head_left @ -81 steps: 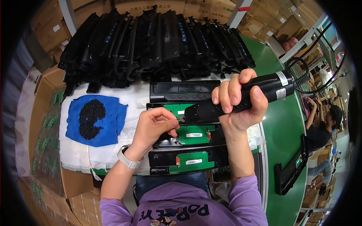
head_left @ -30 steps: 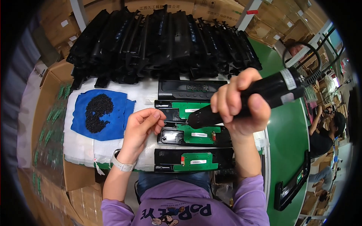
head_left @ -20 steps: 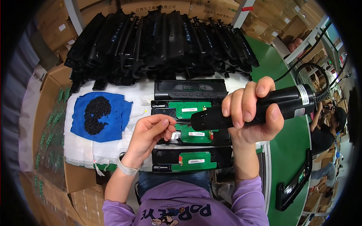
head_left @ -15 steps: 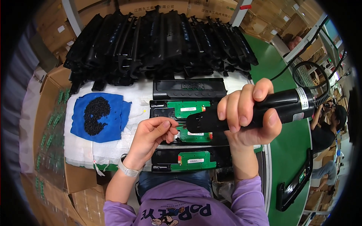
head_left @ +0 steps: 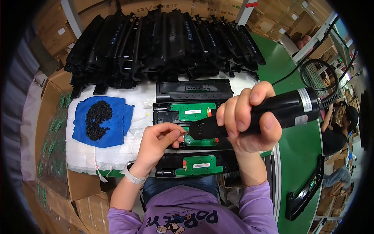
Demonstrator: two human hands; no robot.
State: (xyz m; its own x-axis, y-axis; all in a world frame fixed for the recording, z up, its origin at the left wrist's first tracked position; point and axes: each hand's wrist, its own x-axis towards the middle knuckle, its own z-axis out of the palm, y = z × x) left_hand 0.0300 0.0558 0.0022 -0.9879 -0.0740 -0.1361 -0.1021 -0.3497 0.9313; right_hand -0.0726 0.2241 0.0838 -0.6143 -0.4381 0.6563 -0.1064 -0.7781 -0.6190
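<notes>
My right hand (head_left: 255, 117) is wrapped round a black electric screwdriver (head_left: 286, 109) that lies nearly level, its nose pointing left. At that nose, my left hand (head_left: 157, 142) has thumb and forefinger pinched together. Whatever sits in the pinch is too small to make out. Below both hands is a black plastic housing with a green circuit board (head_left: 202, 141), partly hidden by the screwdriver. A second green board (head_left: 193, 112) lies in the housing just beyond, and a third green board (head_left: 200, 165) in the housing nearest me.
Small black screws (head_left: 97, 117) lie heaped on a blue cloth (head_left: 119, 136) at left. Black plastic housings (head_left: 167, 43) are piled along the back, and one lies face up (head_left: 194, 90). A cardboard box (head_left: 83, 171) holds green boards at left. A cable (head_left: 302, 68) trails right.
My right hand and the screwdriver have shifted slightly left, bringing the nose closer to my left fingertips. My left hand stays pinched at almost the same place.
</notes>
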